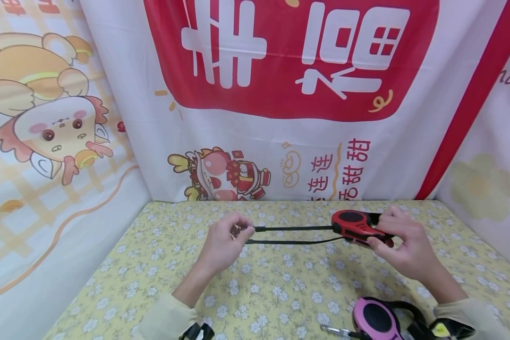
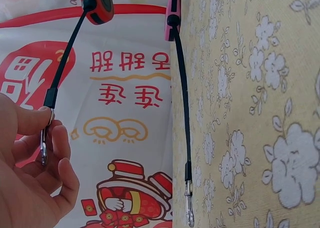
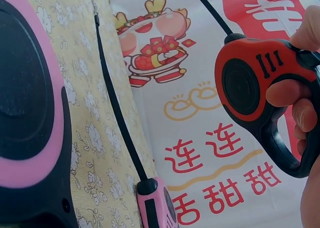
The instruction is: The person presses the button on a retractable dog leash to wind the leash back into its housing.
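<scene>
My left hand (image 1: 227, 243) pinches the metal clip (image 2: 44, 150) at the end of a black strap (image 1: 297, 228). The strap runs straight to a red and black retractable leash (image 1: 359, 224), raised above the table. My right hand (image 1: 408, 245) grips its handle, fingers through the loop in the right wrist view. Below, a pink retractable leash (image 3: 159, 208) lies on the table, its black strap (image 2: 184, 92) drawn out to a metal clip (image 2: 189, 208); in the head view the red one mostly hides its case.
Another pink retractable leash (image 1: 376, 318) with a black handle lies at the table's near right, its metal clip (image 1: 337, 330) pointing left. A yellow flowered cloth (image 1: 259, 288) covers the table. Printed white curtains (image 1: 280, 156) hang behind and at both sides.
</scene>
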`<state>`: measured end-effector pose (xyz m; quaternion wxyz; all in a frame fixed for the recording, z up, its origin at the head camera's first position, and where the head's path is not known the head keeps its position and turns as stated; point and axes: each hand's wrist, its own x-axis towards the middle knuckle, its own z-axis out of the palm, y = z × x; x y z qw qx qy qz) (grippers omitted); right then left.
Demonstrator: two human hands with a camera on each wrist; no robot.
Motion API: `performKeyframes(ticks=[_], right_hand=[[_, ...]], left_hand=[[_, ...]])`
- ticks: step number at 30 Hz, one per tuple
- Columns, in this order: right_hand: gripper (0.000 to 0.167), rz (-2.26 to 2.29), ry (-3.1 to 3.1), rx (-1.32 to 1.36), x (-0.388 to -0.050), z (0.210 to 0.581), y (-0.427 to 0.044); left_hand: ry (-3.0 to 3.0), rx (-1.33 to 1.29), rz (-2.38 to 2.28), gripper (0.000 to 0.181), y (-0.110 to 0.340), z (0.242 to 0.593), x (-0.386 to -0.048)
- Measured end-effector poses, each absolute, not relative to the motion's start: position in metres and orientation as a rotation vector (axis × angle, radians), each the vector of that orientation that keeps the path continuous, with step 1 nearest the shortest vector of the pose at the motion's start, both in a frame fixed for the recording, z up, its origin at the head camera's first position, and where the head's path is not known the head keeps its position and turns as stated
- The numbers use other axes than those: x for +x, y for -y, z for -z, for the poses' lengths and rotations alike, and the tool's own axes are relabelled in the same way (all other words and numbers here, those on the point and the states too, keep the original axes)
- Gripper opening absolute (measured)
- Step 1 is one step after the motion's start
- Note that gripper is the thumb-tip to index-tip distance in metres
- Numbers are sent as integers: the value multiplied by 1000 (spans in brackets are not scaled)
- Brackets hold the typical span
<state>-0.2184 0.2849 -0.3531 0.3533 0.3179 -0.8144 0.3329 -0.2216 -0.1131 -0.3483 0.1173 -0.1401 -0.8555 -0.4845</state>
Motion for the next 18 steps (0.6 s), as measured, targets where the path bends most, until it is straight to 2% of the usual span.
performKeyframes(ticks=[18], right_hand=[[41, -855, 2092, 850, -218, 353, -282]], left_hand=[[2518, -445, 1409, 7, 109, 348, -219]])
